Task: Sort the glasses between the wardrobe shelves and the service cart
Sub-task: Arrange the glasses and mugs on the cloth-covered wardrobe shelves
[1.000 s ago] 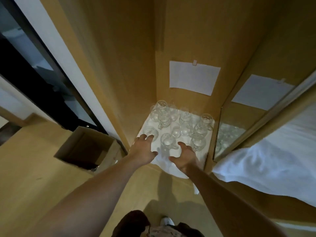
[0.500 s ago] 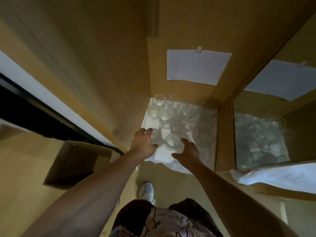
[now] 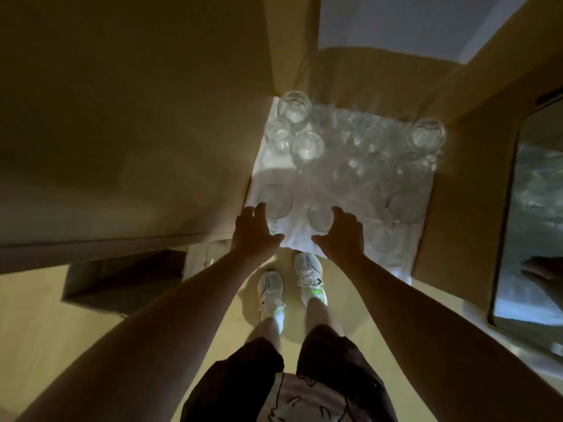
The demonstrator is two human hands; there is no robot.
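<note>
Count, head view. Hands: two, left hand (image 3: pixel 253 226) and right hand (image 3: pixel 343 236). Sneakers: two, white (image 3: pixel 270 287). White cloth (image 3: pixel 274 175) on shelf: one. Cardboard box (image 3: pixel 122 278): one. Clear glasses (image 3: pixel 295 106): at least eight distinct; blur prevents exact total.
</note>
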